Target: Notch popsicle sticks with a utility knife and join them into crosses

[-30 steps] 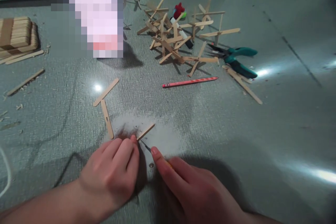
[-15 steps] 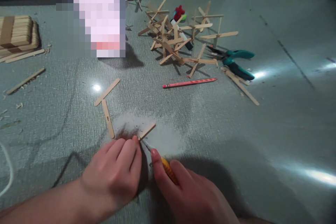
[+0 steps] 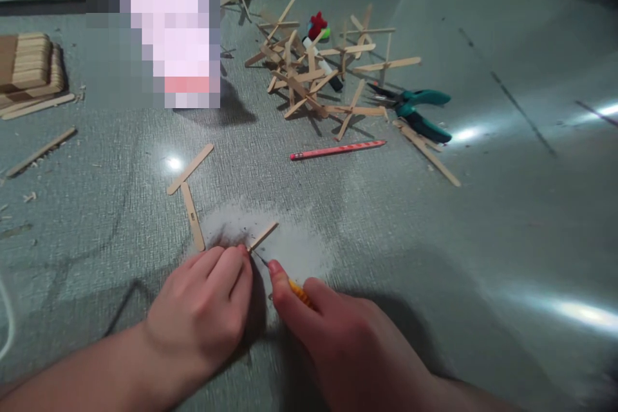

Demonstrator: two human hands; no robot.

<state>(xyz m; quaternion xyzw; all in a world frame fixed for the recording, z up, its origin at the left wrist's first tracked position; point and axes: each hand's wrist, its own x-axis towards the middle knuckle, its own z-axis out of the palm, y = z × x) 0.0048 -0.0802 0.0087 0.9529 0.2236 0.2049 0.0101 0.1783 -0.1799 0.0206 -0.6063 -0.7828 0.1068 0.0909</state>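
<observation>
- My left hand [image 3: 205, 302] is closed with the fingers curled under, pinching a pale wooden craft stick [image 3: 263, 236] that pokes out past the fingertips toward the upper right, seemingly turned on its narrow edge.
- My right hand [image 3: 333, 322] is clamped round a yellow-handled craft knife [image 3: 302, 293]; its grip looks ribbed, and the thin dark blade points at the stick. I cannot tell whether the tip touches the wood.
- My two hands are apart, with a narrow shadowed gap between them.
- The stick sits over a whitish, rubbed-looking patch [image 3: 304, 248] on the grey-green desk [image 3: 483, 225], whose surface has a woven, glossy grain.
- Just beyond my left hand, a flat slotted stick [image 3: 192, 217] with rounded ends meets a plain flat stick [image 3: 190, 169] at an angle.
- Farther off lie a slim pink pencil [image 3: 338, 150], spiky crossed-stick pieces [image 3: 304, 77] and teal-handled pliers [image 3: 432, 98], jaws toward the pieces.
- At far left, a banded stack of craft sticks [image 3: 33, 61] has smooth rounded edges.
- Bare desk stretches from my right hand to the right edge, and between the pencil and my hands.
</observation>
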